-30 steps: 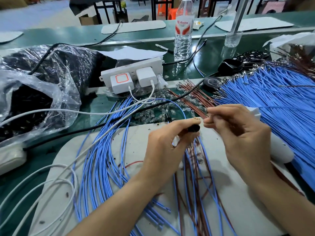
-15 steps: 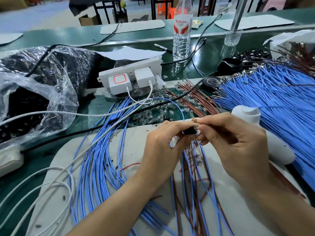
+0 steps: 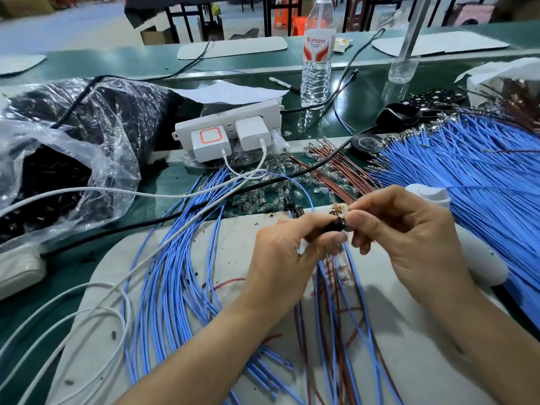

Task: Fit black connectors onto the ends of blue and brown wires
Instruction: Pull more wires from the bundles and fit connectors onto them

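Between the fingertips: a black connector [image 3: 335, 225], mostly covered by fingers, so its shape and openings are hard to make out.
Left hand [image 3: 285, 252]: thumb and forefinger pinch the black connector, held above the white mat [image 3: 423, 361].
Right hand [image 3: 409, 238]: thumb and forefinger are pinched together at the connector's right side, on the ends of the held wires; the exact grip is hidden by the fingers.
Metal terminals [image 3: 339, 210]: a small coppery cluster just above the connector, blurred; which wire each belongs to cannot be told.
Held wires [image 3: 336, 287]: blue and brown strands hang from under the hands across the mat and run off the bottom edge.
Forearms: both cut off by the lower edge.
Plastic bag [image 3: 96, 159]: clear and crumpled, at the left; it holds a heap of small black parts [image 3: 43, 182], too blurred through the film to identify.
White bottle [image 3: 479, 258]: lies on its side behind the right hand, partly hidden by it; contents not visible.
Water bottle [image 3: 317, 62]: upright at the back, clear, with its top cut off by the frame.
Power strip [image 3: 228, 124]: two white chargers are plugged in, with white cables [image 3: 87, 311] leading to the near left.
Blue wire bundle [image 3: 467, 182]: fanned out at the right, cut off by the frame edge.
Loose blue wires [image 3: 175, 273]: spread over the mat's left side.
Brown wires [image 3: 330, 173]: lie beyond the mat among small glass bulbs [image 3: 263, 197].
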### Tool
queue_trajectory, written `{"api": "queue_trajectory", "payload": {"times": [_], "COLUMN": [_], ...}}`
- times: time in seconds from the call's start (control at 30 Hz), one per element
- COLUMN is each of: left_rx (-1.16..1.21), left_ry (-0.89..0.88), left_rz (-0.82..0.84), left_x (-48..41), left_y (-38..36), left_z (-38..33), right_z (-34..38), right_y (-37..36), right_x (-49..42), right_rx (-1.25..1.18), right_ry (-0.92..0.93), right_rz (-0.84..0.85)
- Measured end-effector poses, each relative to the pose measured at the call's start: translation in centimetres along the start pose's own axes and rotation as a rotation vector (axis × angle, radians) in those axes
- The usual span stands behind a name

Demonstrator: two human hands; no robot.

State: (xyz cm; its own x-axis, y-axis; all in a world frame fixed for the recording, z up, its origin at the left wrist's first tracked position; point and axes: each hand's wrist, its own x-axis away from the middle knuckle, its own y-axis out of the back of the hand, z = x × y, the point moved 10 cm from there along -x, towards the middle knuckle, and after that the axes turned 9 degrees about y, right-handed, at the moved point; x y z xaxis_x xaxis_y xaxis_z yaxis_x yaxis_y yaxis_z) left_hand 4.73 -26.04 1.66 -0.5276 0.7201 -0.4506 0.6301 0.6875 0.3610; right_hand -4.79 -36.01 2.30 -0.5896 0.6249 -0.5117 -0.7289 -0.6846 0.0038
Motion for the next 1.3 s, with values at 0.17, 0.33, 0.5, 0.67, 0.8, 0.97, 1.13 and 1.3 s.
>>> {"api": "queue_trajectory", "payload": {"times": [0.17,0.33,0.5,0.67,0.8,0.97,1.13,1.3], "left_rx": [-0.022,-0.056,-0.108,-0.118,-0.084,-0.04,0.08,0.134], "left_ry": [-0.018,-0.046,-0.022,-0.028,-0.015,0.015,0.103,0.095], "left_rz": [-0.016,-0.012,0.015,0.044,0.064,0.067,0.075,0.08], "left_x": [-0.1,-0.1,0.0,0.0,0.0,-0.2,-0.4,-0.5], "left_y": [-0.1,-0.2,-0.3,-0.6,-0.5,-0.6,-0.6,-0.7], "left_z": [0.2,0.1,0.4,0.2,0.2,0.4,1.3,1.0], "right_z": [0.2,-0.8,-2.1,-2.6,-3.0,-2.1,-0.5,-0.7], "right_y": [0.0,0.0,-0.6,-0.7,-0.9,-1.2,0.2,-0.2], "right_x": [0.3,0.1,0.3,0.5,0.6,0.3,-0.5,-0.2], "right_rx": [0.144,-0.003,-0.125,-0.157,-0.18,-0.129,-0.042,-0.127], "right_ry": [0.042,-0.051,-0.189,-0.226,-0.238,-0.164,-0.018,-0.039], "right_rz": [0.035,0.06,0.108,0.124,0.134,0.175,0.084,0.092]}}
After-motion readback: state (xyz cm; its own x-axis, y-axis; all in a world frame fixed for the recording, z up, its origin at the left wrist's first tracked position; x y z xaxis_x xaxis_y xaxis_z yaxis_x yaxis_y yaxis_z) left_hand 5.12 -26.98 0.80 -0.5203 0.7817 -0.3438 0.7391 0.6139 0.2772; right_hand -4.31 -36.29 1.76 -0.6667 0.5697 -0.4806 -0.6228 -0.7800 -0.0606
